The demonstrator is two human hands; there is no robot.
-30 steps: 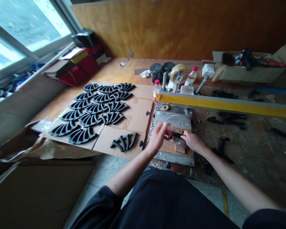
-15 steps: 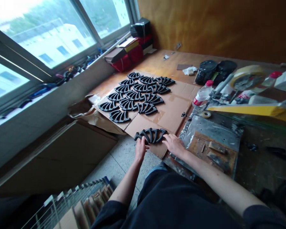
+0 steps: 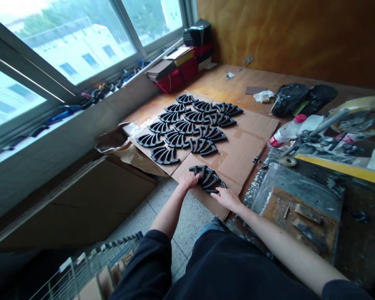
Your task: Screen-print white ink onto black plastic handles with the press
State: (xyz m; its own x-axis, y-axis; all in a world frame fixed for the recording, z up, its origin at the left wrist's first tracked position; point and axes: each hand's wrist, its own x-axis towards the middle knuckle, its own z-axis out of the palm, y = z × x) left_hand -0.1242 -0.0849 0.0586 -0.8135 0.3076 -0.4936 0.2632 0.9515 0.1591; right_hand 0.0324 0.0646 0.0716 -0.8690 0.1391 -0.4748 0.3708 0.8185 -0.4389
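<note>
Near fan of black curved pieces (image 3: 208,178): lies at the front of the cardboard sheet (image 3: 237,156), between the two hands, apart from the larger group.
Left hand (image 3: 190,180): curled at the fan's left end, fingers against it; whether it grips a piece cannot be told.
Right hand (image 3: 227,198): reaches the right end, fingers partly extended at the lower edge; a firm hold cannot be made out.
Larger group of black fans (image 3: 187,127): spread in rows farther back on the same sheet.
Counter (image 3: 225,79): carries the sheet, with red and dark bundles (image 3: 178,75) by the window (image 3: 156,21).
Right side: a red-capped bottle (image 3: 286,132) near two dark containers (image 3: 290,98); a small tape roll (image 3: 288,161) beside the yellow bar (image 3: 340,170); a stained brown board (image 3: 276,208) on a metal plate (image 3: 318,187).
</note>
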